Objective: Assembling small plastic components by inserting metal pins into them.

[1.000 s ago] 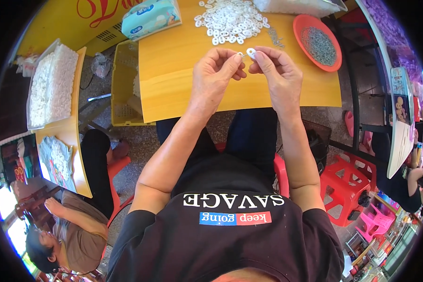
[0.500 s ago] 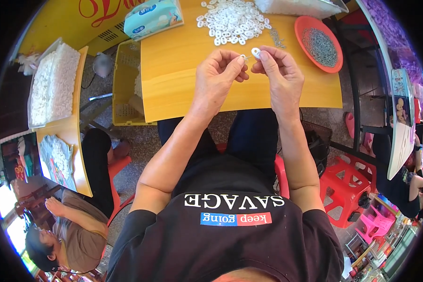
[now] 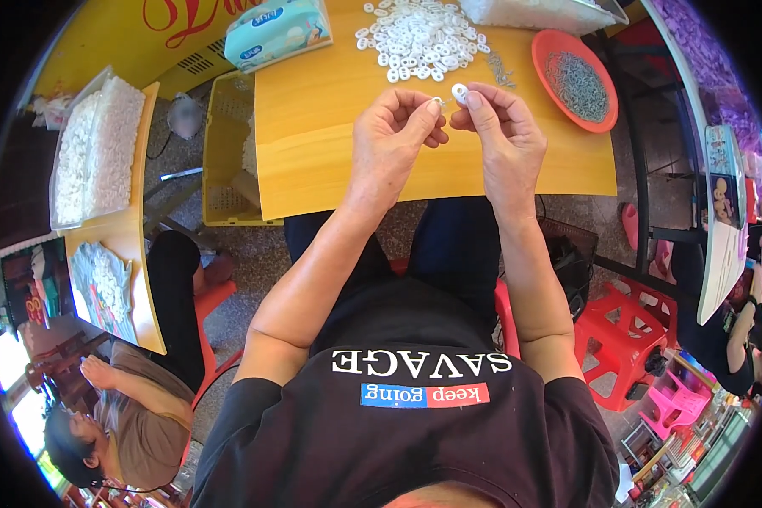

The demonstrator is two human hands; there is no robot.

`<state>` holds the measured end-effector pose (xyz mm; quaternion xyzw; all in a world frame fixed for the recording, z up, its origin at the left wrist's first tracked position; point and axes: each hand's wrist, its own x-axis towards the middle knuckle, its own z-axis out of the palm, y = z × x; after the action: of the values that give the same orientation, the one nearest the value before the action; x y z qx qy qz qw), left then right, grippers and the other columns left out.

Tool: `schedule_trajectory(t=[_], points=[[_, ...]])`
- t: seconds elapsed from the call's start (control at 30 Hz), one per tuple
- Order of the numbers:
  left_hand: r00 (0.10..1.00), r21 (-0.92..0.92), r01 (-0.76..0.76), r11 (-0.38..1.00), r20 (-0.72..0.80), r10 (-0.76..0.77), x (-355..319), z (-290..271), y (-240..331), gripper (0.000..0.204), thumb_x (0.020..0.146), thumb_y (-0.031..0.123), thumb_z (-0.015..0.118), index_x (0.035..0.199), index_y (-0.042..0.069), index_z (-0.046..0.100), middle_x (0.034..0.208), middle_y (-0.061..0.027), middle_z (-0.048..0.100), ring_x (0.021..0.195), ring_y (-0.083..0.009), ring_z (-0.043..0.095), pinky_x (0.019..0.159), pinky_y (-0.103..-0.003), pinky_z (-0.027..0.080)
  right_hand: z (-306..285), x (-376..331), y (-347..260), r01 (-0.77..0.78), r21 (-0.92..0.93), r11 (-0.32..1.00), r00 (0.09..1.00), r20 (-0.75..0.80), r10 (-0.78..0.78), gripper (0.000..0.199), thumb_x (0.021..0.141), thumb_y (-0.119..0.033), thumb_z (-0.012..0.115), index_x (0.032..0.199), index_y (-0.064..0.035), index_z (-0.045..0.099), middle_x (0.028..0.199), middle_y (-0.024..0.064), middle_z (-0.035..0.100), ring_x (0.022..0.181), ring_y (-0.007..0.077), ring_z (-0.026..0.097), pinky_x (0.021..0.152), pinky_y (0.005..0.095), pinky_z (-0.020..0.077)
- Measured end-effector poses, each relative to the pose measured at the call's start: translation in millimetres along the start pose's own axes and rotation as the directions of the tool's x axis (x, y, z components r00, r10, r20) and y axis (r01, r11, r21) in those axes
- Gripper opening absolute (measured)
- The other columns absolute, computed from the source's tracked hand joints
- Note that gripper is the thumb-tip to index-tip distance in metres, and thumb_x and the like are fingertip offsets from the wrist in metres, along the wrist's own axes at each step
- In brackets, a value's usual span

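Pinches a white oval piece between thumb and fingers of the right hand, toward one o'clock in the view. Grips a small pale part, too tiny to make out, in the left hand, just beside, toward eight o'clock. Has, from the hands, a pile of white pieces at eleven o'clock, metal bits at two, a red bowl near three.

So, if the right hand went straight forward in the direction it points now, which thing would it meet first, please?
Probably the right side of the loose heap of white pieces, with the white oval piece in the right hand leading. Its height is unclear, so it might pass above.
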<state>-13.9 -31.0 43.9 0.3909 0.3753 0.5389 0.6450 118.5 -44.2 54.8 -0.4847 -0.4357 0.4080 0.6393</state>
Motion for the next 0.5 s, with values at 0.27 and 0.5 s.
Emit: schedule_trajectory(t=[0.27, 0.5], points=[[1.000, 0.017, -0.009, 1.000, -0.004, 0.009, -0.4, 1.2, 1.8, 0.016, 0.092, 0.013, 0.064, 0.096, -0.002, 0.059, 0.083, -0.0093, 0.065, 0.071, -0.0145, 0.063, 0.067, -0.026, 0.051, 2.3, -0.7, 0.5, -0.011, -0.011, 1.000, 1.000, -0.005, 0.011, 0.017, 0.091, -0.008, 0.064, 0.104, 0.0036, 0.065, 0.090, 0.0084, 0.069, 0.076, 0.0122, 0.065, 0.072, 0.0235, 0.0530], [1.000, 0.037, -0.020, 0.999, 0.005, 0.020, -0.6, 3.1, 2.1, 0.016, 0.092, 0.013, 0.064, 0.096, -0.002, 0.059, 0.083, -0.0093, 0.065, 0.071, -0.0145, 0.063, 0.066, -0.026, 0.051, 2.1, -0.3, 1.3, -0.009, -0.011, 1.000, 1.000, -0.014, 0.009, 0.017, 0.091, -0.008, 0.064, 0.104, 0.0032, 0.065, 0.089, 0.0075, 0.068, 0.075, 0.0120, 0.065, 0.071, 0.0233, 0.0530]])
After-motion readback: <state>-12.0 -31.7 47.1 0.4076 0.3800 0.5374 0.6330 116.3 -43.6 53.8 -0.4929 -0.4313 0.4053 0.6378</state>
